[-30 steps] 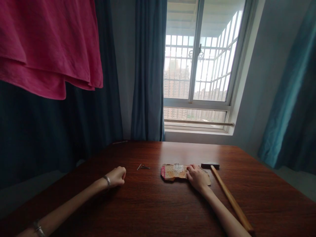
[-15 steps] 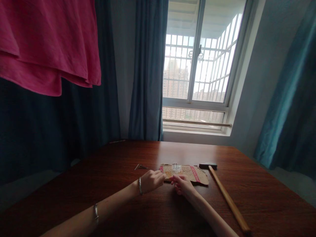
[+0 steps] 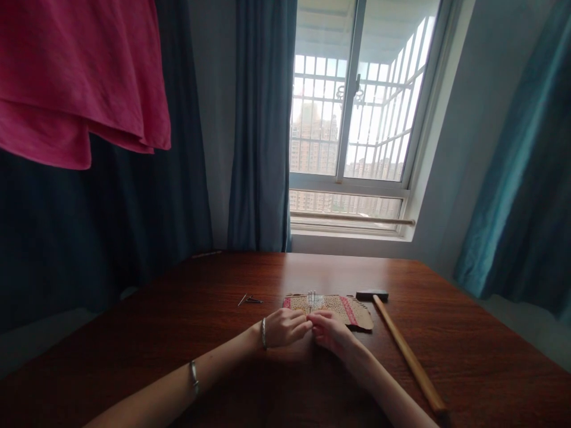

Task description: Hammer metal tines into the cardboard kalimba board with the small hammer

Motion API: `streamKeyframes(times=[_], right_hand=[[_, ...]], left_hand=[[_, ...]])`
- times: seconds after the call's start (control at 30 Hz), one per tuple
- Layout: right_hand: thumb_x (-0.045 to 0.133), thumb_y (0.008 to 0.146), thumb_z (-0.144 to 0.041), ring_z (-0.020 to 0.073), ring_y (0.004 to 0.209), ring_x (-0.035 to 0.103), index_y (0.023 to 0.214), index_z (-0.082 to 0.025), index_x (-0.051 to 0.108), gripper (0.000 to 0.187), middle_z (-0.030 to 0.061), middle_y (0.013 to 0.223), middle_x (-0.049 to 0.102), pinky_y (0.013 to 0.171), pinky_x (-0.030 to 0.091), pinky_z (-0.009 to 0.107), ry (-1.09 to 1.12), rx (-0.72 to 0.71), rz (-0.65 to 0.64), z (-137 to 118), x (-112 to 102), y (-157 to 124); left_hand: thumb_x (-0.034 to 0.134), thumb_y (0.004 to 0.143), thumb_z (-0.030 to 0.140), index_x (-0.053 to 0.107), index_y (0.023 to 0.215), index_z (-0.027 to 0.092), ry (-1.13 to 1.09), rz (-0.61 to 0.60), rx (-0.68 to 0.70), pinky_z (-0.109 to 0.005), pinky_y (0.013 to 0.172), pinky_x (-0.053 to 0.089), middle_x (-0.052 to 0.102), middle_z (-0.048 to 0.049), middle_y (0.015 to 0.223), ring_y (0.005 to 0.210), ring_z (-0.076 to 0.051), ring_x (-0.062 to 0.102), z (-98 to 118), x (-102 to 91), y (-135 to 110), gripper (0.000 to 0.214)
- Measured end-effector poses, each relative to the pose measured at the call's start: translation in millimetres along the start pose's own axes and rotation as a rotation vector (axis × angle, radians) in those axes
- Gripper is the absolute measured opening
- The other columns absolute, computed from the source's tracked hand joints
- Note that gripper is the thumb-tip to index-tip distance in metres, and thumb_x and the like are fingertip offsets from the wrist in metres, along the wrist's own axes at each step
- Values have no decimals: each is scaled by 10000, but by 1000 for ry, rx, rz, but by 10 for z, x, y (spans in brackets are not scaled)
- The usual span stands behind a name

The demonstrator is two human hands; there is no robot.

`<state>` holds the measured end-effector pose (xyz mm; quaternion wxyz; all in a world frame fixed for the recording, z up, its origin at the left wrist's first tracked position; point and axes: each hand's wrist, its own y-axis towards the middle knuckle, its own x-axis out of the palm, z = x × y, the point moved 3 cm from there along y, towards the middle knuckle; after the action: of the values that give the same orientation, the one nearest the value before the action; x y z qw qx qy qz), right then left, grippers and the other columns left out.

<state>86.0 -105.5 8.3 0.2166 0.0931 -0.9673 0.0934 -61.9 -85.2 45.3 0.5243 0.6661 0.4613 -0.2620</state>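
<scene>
My left hand (image 3: 289, 327), with a bracelet at the wrist, is closed with its fingertips against those of my right hand (image 3: 332, 331). Both are over the near edge of a flat piece of cardboard (image 3: 363, 320) with dotted print and pink bands. My right thumb and finger are pinched together, and a thin dark nail seems to stick up at their tips. Whatever my left fingers hold is hidden. Beyond my hands, several nails (image 3: 311, 295) stand upright in the cardboard. Loose nails (image 3: 253, 299) lie on the table to the left.
A hammer (image 3: 408, 353) lies to the right, its dark head beside the cardboard and its wooden handle running toward me. The brown wooden table (image 3: 214, 315) reaches back to a barred window (image 3: 348, 119). Blue curtains (image 3: 263, 131) and a pink cloth (image 3: 84, 77) hang at left.
My left hand has moved right, closing the small gap to my right hand, so their fingertips now meet. The whole view has shifted slightly. Hammer and loose nails stay put.
</scene>
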Motion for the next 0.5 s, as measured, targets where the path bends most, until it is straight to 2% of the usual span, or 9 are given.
streamKeyframes(times=[0.07,0.13,0.23,0.37,0.5], right_hand=[[706,624,-381,52,496,451,753,-147,620,281,-33,573,522,415,317,147,-116,-98,83,-116,-75,30],[672,643,-421,72,537,473,787,-152,636,307,-13,617,556,421,341,154,-281,-255,184,-286,-175,86],[594,680,-472,112,579,515,807,-143,651,357,24,674,606,426,384,186,-570,-468,317,-512,-318,234],[559,692,-447,148,600,559,774,-127,667,348,51,675,650,505,437,241,-742,-577,356,-572,-428,491],[549,704,-381,174,676,601,777,-132,678,289,69,728,685,648,466,281,-803,-627,366,-482,-487,621]], left_hand=[[408,810,149,492,1058,167,-47,13,-101,-263,637,446,579,-61,819,748,-163,542,-60,39,-3,262],[436,765,134,461,1112,173,-146,80,-253,-290,705,450,565,-72,921,812,-171,536,-160,88,18,351],[438,699,86,449,1107,180,-353,307,-577,-295,731,448,531,-63,961,810,-156,521,-401,202,103,419],[455,663,108,477,1015,153,-752,644,-1014,-267,655,452,529,-55,871,741,-141,532,-767,491,264,355],[491,686,242,496,959,134,-1244,833,-1261,-275,623,455,553,-57,798,695,-148,565,-941,841,396,293]])
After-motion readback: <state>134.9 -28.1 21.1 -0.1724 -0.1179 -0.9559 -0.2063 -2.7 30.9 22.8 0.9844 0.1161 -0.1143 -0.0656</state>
